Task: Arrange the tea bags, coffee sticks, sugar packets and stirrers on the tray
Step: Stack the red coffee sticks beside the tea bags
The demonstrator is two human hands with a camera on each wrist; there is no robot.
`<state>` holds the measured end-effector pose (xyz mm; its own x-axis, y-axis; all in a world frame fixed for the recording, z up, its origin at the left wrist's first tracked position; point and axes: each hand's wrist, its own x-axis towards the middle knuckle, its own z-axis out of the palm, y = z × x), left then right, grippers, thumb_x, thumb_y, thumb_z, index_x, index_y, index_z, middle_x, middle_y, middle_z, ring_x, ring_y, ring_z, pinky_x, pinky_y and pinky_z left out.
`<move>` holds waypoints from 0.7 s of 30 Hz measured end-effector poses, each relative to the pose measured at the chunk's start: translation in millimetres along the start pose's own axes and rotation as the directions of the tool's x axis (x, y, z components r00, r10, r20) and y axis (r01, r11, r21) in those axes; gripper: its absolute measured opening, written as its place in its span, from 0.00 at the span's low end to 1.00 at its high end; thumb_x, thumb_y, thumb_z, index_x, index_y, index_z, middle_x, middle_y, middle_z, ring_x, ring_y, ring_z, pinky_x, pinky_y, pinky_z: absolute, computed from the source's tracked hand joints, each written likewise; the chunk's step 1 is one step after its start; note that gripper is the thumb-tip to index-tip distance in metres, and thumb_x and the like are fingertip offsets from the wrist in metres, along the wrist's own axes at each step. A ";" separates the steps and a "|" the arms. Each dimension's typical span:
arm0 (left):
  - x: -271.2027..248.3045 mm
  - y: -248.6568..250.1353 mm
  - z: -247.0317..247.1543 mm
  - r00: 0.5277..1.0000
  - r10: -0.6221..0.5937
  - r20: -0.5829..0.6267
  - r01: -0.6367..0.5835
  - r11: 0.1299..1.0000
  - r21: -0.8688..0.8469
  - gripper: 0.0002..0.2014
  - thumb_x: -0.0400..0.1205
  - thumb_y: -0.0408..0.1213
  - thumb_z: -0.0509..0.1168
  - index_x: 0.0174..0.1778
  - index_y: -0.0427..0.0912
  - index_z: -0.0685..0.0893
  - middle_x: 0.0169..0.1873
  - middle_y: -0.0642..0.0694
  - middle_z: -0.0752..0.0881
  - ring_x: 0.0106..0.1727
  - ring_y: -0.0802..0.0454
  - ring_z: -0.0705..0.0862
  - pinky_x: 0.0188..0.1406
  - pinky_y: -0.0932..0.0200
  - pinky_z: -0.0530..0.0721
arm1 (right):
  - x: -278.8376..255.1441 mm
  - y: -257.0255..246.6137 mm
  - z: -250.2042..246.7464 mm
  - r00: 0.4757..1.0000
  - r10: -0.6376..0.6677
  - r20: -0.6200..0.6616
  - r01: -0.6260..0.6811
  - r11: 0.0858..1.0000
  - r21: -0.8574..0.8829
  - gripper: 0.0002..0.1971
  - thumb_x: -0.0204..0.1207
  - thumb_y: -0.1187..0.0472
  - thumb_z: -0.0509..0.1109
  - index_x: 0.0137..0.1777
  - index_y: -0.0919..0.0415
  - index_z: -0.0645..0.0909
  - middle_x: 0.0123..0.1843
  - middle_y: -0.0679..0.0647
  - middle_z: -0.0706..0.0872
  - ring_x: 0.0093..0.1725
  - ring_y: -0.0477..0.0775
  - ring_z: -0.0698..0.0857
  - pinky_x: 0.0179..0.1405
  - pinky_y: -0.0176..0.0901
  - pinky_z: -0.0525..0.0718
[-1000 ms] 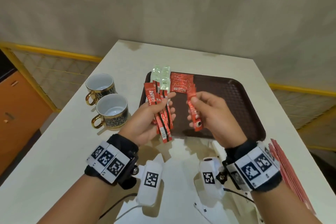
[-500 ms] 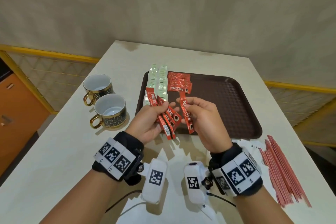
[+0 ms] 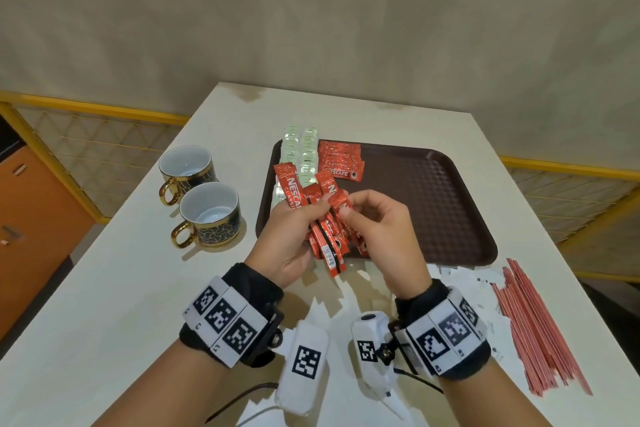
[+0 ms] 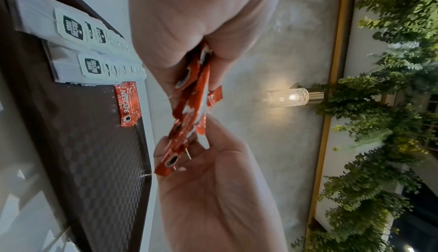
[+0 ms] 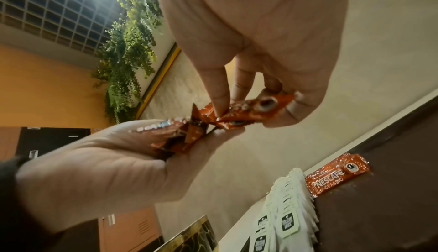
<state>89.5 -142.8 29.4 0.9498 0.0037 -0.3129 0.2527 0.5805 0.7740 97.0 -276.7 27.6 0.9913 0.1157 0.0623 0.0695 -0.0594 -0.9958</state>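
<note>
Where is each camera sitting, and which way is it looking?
Head: worn on the head, looking down at the tray and table; both hands and wrists show.
Left wrist: looks along the left hand at the coffee sticks; the right hand shows too.
Right wrist: looks along the right hand; the left hand shows too.
Shared: all see the coffee sticks and tea bags.

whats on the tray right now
Two rows of tea bags and a stack of coffee sticks lie at the tray's far left. The hands cover part of its near left.
</note>
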 end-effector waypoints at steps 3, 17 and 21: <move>-1.9 -0.3 -0.4 1.000 0.018 -0.006 -0.018 1.000 0.020 0.10 0.84 0.28 0.64 0.58 0.41 0.84 0.49 0.43 0.92 0.48 0.49 0.92 0.44 0.54 0.87 | -0.7 2.1 1.4 1.000 0.007 0.017 -0.007 1.000 0.012 0.04 0.81 0.68 0.68 0.51 0.70 0.82 0.42 0.60 0.88 0.39 0.52 0.85 0.39 0.44 0.85; -0.4 0.5 -12.1 0.999 0.009 0.037 -0.018 0.971 0.238 0.10 0.82 0.28 0.67 0.59 0.40 0.84 0.48 0.42 0.92 0.48 0.48 0.92 0.45 0.57 0.90 | -0.2 3.4 -11.1 0.976 0.190 0.104 -0.194 0.981 0.028 0.08 0.82 0.62 0.68 0.54 0.63 0.87 0.42 0.53 0.90 0.37 0.44 0.87 0.32 0.34 0.83; 2.2 15.9 -17.3 0.997 0.058 0.047 -0.073 0.883 0.464 0.08 0.81 0.37 0.70 0.55 0.41 0.86 0.33 0.50 0.90 0.32 0.59 0.87 0.33 0.65 0.83 | -1.5 3.4 -18.7 0.983 0.151 0.106 -0.145 0.987 -0.068 0.07 0.80 0.62 0.71 0.54 0.60 0.87 0.39 0.53 0.87 0.32 0.50 0.86 0.26 0.39 0.82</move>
<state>92.4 -119.5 31.5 0.9704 -0.0007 -0.2414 0.2393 0.1346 0.9616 97.8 -295.7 25.3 0.9730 0.2097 -0.0965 -0.0671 -0.1429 -0.9875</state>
